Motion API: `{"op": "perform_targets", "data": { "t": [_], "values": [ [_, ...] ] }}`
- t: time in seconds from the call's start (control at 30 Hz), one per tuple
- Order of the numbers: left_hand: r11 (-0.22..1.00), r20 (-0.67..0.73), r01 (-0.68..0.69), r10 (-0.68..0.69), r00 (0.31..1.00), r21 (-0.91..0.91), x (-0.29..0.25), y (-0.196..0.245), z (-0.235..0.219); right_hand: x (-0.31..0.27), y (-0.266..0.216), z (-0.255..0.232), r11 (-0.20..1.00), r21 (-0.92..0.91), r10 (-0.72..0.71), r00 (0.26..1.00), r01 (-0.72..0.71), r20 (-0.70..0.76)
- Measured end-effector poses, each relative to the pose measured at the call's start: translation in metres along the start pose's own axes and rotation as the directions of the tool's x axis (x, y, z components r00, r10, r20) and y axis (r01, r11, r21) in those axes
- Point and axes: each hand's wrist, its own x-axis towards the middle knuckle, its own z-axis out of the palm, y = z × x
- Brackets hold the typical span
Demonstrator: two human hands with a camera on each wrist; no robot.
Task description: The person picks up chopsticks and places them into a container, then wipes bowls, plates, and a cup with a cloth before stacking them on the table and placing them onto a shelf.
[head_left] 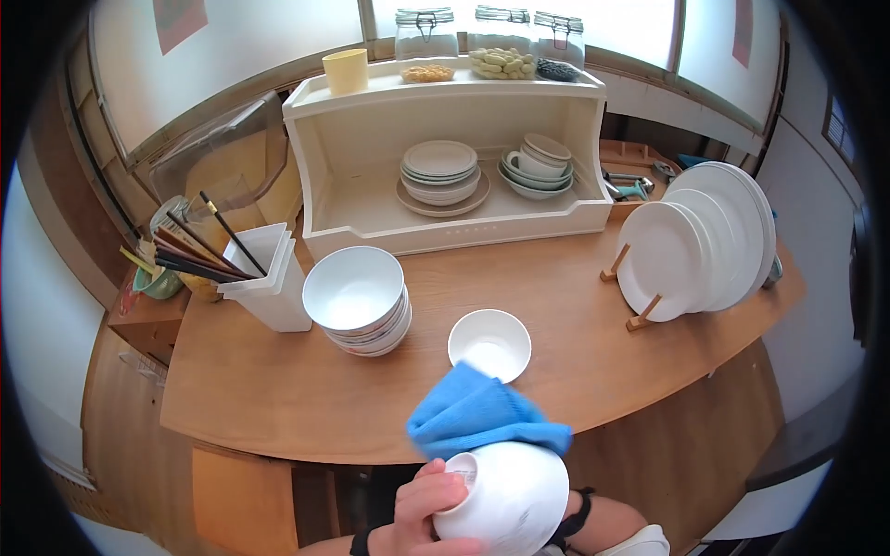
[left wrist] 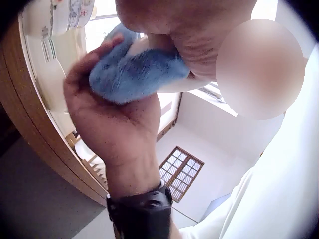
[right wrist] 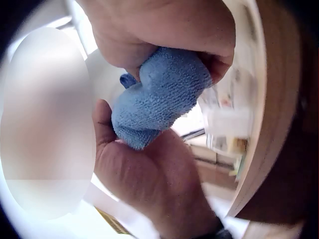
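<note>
My left hand (head_left: 431,514) grips a white bowl (head_left: 514,500) around its foot, and the bowl is tipped on its side at the table's front edge. A blue cloth (head_left: 482,408) spreads out behind the bowl's rim. In the left wrist view my right hand (left wrist: 112,117) has its fingers curled round the bunched cloth, which it holds at the bowl. The right wrist view shows the fuzzy cloth between both hands. From the head camera, the bowl and cloth hide my right hand. Just beyond the cloth, a second white bowl (head_left: 491,338) stands upright on the table.
On the wooden table (head_left: 575,287) are stacked bowls (head_left: 357,296) and a white holder (head_left: 269,278) with chopsticks at left. White plates (head_left: 663,259) stand in a wooden rack at right. Behind, a cream shelf (head_left: 445,239) holds dishes, with jars (head_left: 501,46) and a yellow cup (head_left: 346,72) on top.
</note>
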Motion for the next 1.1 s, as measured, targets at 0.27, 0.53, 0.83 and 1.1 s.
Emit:
{"op": "perform_targets", "data": {
  "t": [0.27,0.53,0.83,1.1],
  "values": [
    [0.969,0.210,0.109,-0.157,0.965,0.223,0.034,0.019,-0.017,-0.027,-0.003,0.026,0.649,0.426,0.452,0.770,-0.630,0.450],
    [0.984,0.039,0.155,-0.159,0.986,0.083,0.008,0.023,-0.014,-0.010,0.007,0.034,0.679,0.525,0.316,0.850,-0.513,0.421],
    [0.891,-0.050,0.435,-0.444,0.894,-0.127,0.022,0.025,-0.024,0.005,-0.004,0.039,0.861,0.503,0.136,0.987,-0.077,-0.082],
    [0.961,0.078,0.248,-0.258,0.963,0.122,0.023,0.031,-0.023,-0.044,-0.022,0.078,-0.436,0.782,0.443,0.651,-0.444,0.617]
  ]
}}
